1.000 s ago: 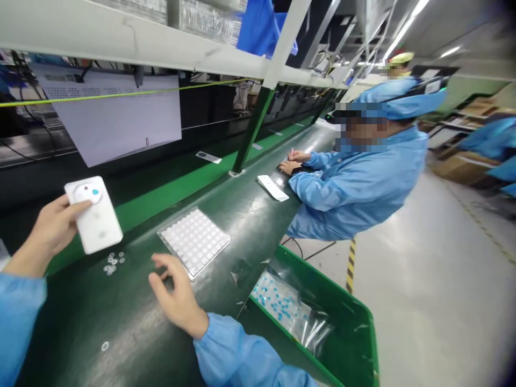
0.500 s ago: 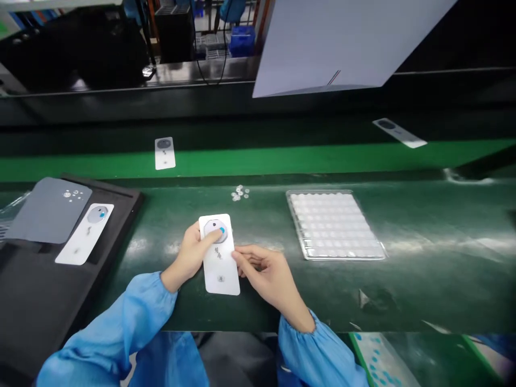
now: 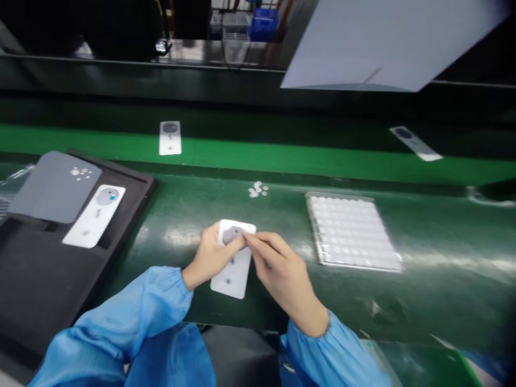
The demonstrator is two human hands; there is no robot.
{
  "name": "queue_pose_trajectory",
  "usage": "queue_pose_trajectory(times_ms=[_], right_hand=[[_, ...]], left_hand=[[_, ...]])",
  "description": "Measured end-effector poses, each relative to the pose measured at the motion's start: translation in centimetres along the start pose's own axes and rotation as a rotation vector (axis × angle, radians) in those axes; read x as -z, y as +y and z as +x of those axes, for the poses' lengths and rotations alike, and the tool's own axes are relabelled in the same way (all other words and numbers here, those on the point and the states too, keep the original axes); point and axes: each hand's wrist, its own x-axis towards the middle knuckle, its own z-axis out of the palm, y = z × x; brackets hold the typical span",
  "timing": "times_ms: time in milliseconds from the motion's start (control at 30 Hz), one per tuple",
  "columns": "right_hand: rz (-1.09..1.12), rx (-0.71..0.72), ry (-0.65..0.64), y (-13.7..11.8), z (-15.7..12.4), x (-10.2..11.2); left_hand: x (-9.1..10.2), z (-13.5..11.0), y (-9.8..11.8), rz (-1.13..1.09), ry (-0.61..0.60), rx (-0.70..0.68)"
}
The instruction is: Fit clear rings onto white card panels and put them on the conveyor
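Observation:
In my left hand (image 3: 215,255) is a white phone back cover (image 3: 236,277), tilted a little, with its thumb lying across the front by the grey round camera area (image 3: 233,234). The fingers of that hand go behind the panel. My right hand (image 3: 280,269) is closed in a pinch, thumb and forefinger meeting at the right side of the grey circle. What lies between those fingertips is hidden, and no blue dot shows on this cover. Beyond the hands, several small clear round pieces (image 3: 257,189) lie in a loose cluster on the green surface.
To the right stands a clear tray (image 3: 357,231) of white round-edged rows. A black foam tray (image 3: 48,263) at left bears a grey sheet (image 3: 56,185) and another white cover (image 3: 94,217) with a blue dot. Further covers (image 3: 170,141) lie on the bright green strip.
My right hand has moved from the cover's right edge up to the camera circle and pinches there. The blue dot there is out of sight. The cover has tilted; the whole view has shifted.

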Motion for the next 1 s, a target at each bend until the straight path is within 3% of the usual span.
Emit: queue_pose_trajectory(times_ms=[200,433,533,733,800,867,1000], right_hand=[[-0.143,0.083,0.013,1.0,-0.2,0.1],[-0.219,0.084,-0.002,1.3,-0.1,-0.7],[-0.055,-0.044,-0.01,1.6,-0.2,-1.0],[0.512,-0.497,-0.056,1.7,0.9,-0.8],[0.612,-0.623,-0.04,2.0,0.9,0.6],[0.637,-0.739,0.032,2.7,-0.8,3.3],[0.493,-0.918,0.214,6.0,-9.9,11.5]], left_hand=[[0.5,-0.3,-0.6,0.023,-0.144,-0.123],[0.5,-0.3,-1.2,0.07,-0.157,-0.161],[0.5,-0.3,-0.9,0.011,-0.186,-0.133],[0.8,0.1,0.3,-0.052,-0.172,0.08],[0.9,0.3,0.4,-0.044,-0.186,0.1],[1.0,0.2,0.6,-0.042,-0.203,0.12],[0.9,0.1,1.0,-0.074,-0.201,0.173]])
